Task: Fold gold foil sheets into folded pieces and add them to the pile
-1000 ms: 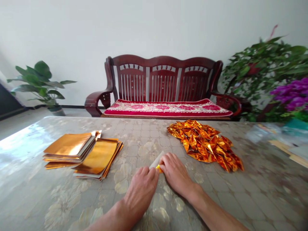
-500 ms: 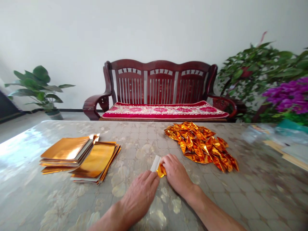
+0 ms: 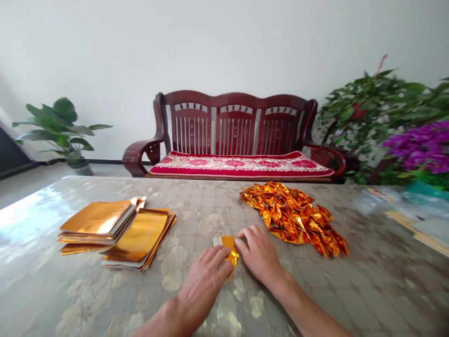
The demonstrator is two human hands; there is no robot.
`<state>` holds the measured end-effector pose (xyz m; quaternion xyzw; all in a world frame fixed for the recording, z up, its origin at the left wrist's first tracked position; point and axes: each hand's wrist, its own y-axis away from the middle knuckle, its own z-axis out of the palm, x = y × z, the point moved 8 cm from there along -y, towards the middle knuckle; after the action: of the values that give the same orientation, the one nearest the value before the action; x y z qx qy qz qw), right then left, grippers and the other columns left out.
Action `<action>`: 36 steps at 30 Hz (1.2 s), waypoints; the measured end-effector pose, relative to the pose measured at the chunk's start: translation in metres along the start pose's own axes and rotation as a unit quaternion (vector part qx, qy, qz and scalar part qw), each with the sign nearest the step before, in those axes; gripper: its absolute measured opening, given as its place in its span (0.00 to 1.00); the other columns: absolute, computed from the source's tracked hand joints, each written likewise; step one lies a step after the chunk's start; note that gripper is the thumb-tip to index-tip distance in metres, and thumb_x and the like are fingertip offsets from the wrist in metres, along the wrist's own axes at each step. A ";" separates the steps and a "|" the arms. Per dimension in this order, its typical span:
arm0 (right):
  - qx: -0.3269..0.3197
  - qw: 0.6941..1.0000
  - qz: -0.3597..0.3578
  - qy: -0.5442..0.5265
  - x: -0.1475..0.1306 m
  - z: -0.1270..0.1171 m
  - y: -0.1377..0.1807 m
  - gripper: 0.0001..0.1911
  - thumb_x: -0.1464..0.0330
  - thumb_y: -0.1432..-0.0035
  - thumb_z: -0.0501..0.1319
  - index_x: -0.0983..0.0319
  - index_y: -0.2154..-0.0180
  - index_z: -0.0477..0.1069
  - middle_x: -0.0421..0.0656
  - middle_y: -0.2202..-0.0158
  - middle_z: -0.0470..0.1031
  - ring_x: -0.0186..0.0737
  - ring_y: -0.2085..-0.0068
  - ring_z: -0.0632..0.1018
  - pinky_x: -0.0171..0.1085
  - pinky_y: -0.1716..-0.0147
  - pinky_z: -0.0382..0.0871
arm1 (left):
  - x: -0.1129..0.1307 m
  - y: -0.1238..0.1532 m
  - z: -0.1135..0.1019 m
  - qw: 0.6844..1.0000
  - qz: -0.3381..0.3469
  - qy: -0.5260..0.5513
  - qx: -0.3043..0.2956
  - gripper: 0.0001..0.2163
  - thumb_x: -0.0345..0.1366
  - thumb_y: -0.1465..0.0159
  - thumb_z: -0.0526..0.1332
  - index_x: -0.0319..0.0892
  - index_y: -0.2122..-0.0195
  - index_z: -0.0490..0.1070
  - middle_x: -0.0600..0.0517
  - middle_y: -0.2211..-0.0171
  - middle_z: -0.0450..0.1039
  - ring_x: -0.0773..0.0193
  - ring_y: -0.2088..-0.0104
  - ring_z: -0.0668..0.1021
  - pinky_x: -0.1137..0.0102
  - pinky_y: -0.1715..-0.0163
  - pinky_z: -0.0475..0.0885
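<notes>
A small piece of gold foil paper, partly folded with a white edge showing at its left, lies on the table between my two hands. My left hand presses on its near side with fingers closed over it. My right hand pinches its right side with curled fingers. A heap of folded gold foil pieces lies just beyond my right hand. Two stacks of flat gold foil sheets sit to the left of my left hand.
The table has a glossy floral cover. At its far right lie a clear plastic bag and flat papers. Beyond the table stand a dark wooden bench with a red cushion, a potted plant at left, and green and purple plants at right.
The foil piece has been folded over: less white shows and more gold faces up. Both hands shifted slightly toward me as they worked it.
</notes>
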<state>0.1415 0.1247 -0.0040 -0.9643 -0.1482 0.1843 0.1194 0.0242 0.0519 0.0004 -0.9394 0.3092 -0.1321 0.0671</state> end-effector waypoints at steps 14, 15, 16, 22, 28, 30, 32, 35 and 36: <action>-0.004 1.000 -0.010 -0.020 -0.013 0.002 -0.001 0.03 0.72 0.41 0.59 0.59 0.66 0.70 0.44 0.62 0.72 0.44 0.57 0.73 0.39 0.57 0.66 | 0.004 0.005 0.008 0.997 0.028 0.059 0.039 0.05 0.33 0.29 0.54 0.45 0.56 0.68 0.52 0.57 0.74 0.62 0.55 0.76 0.66 0.52 0.71; -0.004 1.000 -0.008 -0.019 -0.014 0.002 -0.001 0.03 0.72 0.41 0.59 0.59 0.66 0.70 0.44 0.61 0.72 0.44 0.57 0.73 0.39 0.58 0.65 | 0.004 0.005 0.008 0.997 0.030 0.052 0.045 0.05 0.33 0.29 0.54 0.45 0.56 0.68 0.52 0.57 0.74 0.62 0.55 0.76 0.65 0.52 0.71; -0.003 1.000 -0.006 -0.018 -0.014 0.002 -0.001 0.03 0.72 0.42 0.59 0.59 0.67 0.70 0.44 0.62 0.72 0.44 0.57 0.73 0.39 0.58 0.65 | 0.004 0.005 0.008 0.997 0.030 0.045 0.051 0.05 0.34 0.29 0.54 0.46 0.56 0.69 0.52 0.57 0.74 0.62 0.55 0.76 0.65 0.52 0.70; -0.027 0.998 0.020 -0.053 -0.014 0.007 -0.003 0.04 0.72 0.41 0.57 0.58 0.67 0.68 0.40 0.66 0.75 0.41 0.61 0.75 0.37 0.63 0.63 | 0.005 0.006 0.010 0.997 0.029 0.038 0.054 0.04 0.36 0.30 0.57 0.47 0.56 0.69 0.52 0.54 0.73 0.61 0.52 0.74 0.65 0.51 0.69; -0.070 0.990 0.063 -0.107 -0.007 0.013 -0.003 0.11 0.72 0.44 0.59 0.57 0.57 0.71 0.37 0.68 0.78 0.38 0.64 0.77 0.34 0.67 0.60 | 0.008 0.009 0.012 0.997 0.026 0.047 0.052 0.06 0.33 0.31 0.57 0.47 0.53 0.68 0.52 0.52 0.72 0.61 0.51 0.74 0.66 0.50 0.69; -0.086 0.990 0.065 -0.095 -0.007 0.012 -0.003 0.08 0.70 0.43 0.59 0.57 0.60 0.73 0.37 0.69 0.78 0.38 0.66 0.77 0.34 0.69 0.59 | 0.007 0.009 0.013 0.997 0.019 0.051 0.048 0.07 0.33 0.31 0.58 0.47 0.53 0.68 0.53 0.51 0.73 0.61 0.51 0.74 0.66 0.49 0.69; -0.100 0.990 0.065 -0.079 -0.008 0.011 -0.003 0.05 0.69 0.43 0.60 0.57 0.64 0.74 0.37 0.70 0.78 0.37 0.69 0.76 0.33 0.71 0.56 | 0.004 0.009 0.014 0.998 -0.001 0.048 0.043 0.08 0.32 0.32 0.60 0.47 0.52 0.67 0.53 0.50 0.73 0.61 0.51 0.74 0.66 0.49 0.69; -0.103 0.990 0.066 -0.066 -0.010 0.011 -0.002 0.02 0.68 0.44 0.61 0.57 0.67 0.73 0.36 0.71 0.79 0.36 0.71 0.76 0.33 0.73 0.54 | 0.000 0.009 0.015 0.999 -0.029 0.028 0.035 0.10 0.33 0.34 0.62 0.46 0.52 0.67 0.53 0.50 0.73 0.58 0.50 0.74 0.63 0.48 0.69; -0.098 0.991 0.067 -0.064 -0.011 0.011 -0.002 0.02 0.69 0.45 0.61 0.56 0.67 0.73 0.36 0.71 0.79 0.36 0.71 0.76 0.33 0.74 0.54 | -0.001 0.009 0.015 0.999 -0.034 0.017 0.033 0.11 0.34 0.35 0.63 0.46 0.51 0.68 0.52 0.49 0.72 0.57 0.49 0.74 0.62 0.48 0.69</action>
<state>0.1276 0.1247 -0.0098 -0.9654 -0.1079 0.2375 0.0017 0.0225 0.0457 -0.0165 -0.9443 0.2736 -0.1603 0.0882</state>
